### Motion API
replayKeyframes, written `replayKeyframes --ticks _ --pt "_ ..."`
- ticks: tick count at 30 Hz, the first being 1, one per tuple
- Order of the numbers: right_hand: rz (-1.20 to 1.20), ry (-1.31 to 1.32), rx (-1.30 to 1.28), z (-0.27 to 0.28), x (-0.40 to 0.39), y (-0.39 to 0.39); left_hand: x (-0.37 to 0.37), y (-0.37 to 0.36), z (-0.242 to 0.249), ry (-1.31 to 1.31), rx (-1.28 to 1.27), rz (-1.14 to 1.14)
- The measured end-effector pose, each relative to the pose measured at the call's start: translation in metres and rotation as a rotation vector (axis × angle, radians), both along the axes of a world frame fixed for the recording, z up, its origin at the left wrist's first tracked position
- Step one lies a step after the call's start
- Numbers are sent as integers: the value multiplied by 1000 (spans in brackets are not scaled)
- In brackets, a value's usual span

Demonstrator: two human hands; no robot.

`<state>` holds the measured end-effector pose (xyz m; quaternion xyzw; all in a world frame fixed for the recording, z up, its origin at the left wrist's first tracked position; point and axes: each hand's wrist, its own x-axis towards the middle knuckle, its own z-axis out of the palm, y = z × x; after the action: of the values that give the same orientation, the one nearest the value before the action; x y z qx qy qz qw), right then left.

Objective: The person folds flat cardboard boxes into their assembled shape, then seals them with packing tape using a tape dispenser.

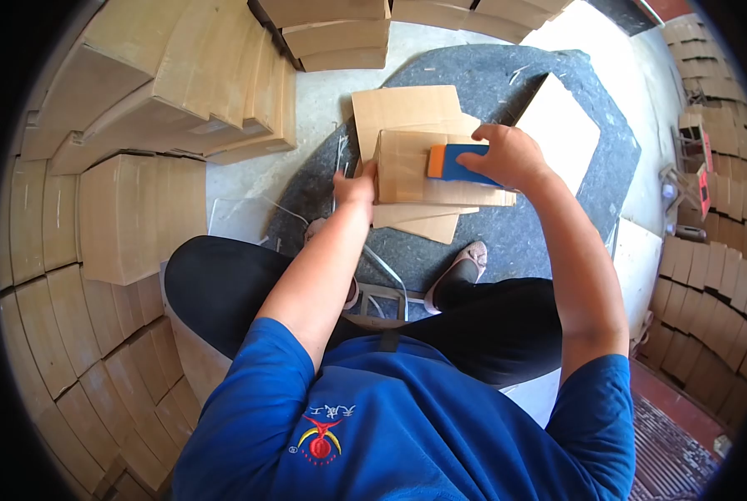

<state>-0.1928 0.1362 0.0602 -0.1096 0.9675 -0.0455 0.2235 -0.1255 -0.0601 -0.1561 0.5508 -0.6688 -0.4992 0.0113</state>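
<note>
In front of me a cardboard box (402,171) sits on top of some flat cardboard pieces (398,104). My left hand (357,185) grips the box at its left end, fingers partly hidden behind the edge. Over the top of the box, my right hand (511,156) holds a small blue block-like object with an orange end (465,163), thumb on its near face and fingers beyond it. Its kind is not clear, and the hand covers its right end.
A dark mat (306,188) lies under the work, with a pale flat panel (559,125) on its right part. Stacked cartons (198,75) rise on the left, and more stacked cartons (699,267) line the right. My feet (472,257) rest at the mat's near side.
</note>
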Motion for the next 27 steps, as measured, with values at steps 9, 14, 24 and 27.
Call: replayKeyframes --ticks 9,14,24,27 --pt "31 22 -18 -4 0 6 -2 14 49 446 -122 -526" --pt "88 69 -28 -8 -5 14 -13 13 37 206 -129 -735" --pt "80 -57 -210 -8 -22 97 -6 18 32 327 -39 -650" --pt "60 -76 -213 -4 -29 134 -6 19 44 354 6 -627"
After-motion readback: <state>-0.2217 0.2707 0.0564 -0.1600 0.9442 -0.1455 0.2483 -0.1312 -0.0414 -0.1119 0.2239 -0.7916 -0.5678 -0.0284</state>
